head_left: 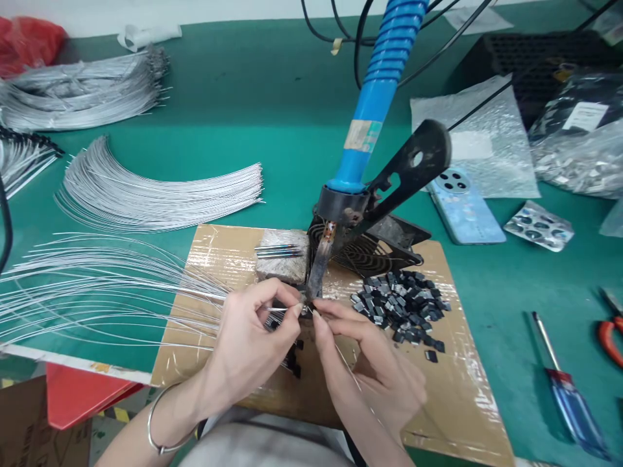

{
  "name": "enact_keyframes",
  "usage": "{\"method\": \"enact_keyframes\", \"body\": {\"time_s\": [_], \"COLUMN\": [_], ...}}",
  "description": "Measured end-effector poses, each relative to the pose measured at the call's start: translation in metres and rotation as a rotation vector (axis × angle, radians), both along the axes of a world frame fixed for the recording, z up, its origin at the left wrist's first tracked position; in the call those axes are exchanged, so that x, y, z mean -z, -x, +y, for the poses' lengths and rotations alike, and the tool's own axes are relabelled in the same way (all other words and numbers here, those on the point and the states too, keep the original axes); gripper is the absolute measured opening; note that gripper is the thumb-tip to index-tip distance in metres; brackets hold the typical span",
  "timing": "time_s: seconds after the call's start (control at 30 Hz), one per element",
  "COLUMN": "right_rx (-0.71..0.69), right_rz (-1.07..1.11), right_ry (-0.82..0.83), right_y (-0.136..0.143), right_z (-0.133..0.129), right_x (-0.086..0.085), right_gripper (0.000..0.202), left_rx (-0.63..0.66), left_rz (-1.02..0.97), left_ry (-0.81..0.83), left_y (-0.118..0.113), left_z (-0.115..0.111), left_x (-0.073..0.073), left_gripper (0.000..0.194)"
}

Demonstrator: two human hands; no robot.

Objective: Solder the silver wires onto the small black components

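Observation:
My left hand (pixel 257 331) pinches the end of a thin white wire just below the tip of a soldering iron (pixel 318 266). Close beside it, my right hand (pixel 365 357) has thumb and finger pressed together on a thin solder wire (pixel 348 366) that trails down across the palm. The fingertips of both hands nearly meet at the tip. Loose white wires (pixel 136 272) fan out to the left, some with black connectors (pixel 294 360) under my left hand. A pile of small black connectors (pixel 403 305) lies right of the iron on the cardboard (pixel 462 389).
A blue hose (pixel 379 84) comes down to the iron, with a black fan (pixel 370 253) behind. Wire bundles (pixel 160 194) lie left. To the right are a phone (pixel 467 207), a blister pack (pixel 539 226), a screwdriver (pixel 569 395) and red-handled pliers (pixel 610 337).

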State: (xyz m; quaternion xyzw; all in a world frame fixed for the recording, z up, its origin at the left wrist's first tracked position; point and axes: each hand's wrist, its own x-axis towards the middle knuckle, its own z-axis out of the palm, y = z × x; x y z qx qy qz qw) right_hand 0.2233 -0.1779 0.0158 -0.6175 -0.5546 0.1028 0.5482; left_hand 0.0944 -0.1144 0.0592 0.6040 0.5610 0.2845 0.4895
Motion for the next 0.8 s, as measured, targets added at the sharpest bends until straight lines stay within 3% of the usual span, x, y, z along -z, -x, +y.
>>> {"method": "enact_keyframes", "body": {"time_s": [0.8], "right_rx": [-0.02], "right_rz": [0.01], "right_ry": [-0.012], "right_y": [0.0003], "right_z": [0.0], "right_x": [0.0005], "right_gripper": [0.015], "left_rx": [0.007], "left_rz": [0.018], "left_ry": [-0.032], "left_y": [0.0024], "left_z": [-0.0017], "left_x": [-0.0009], "left_gripper": [0.013]}}
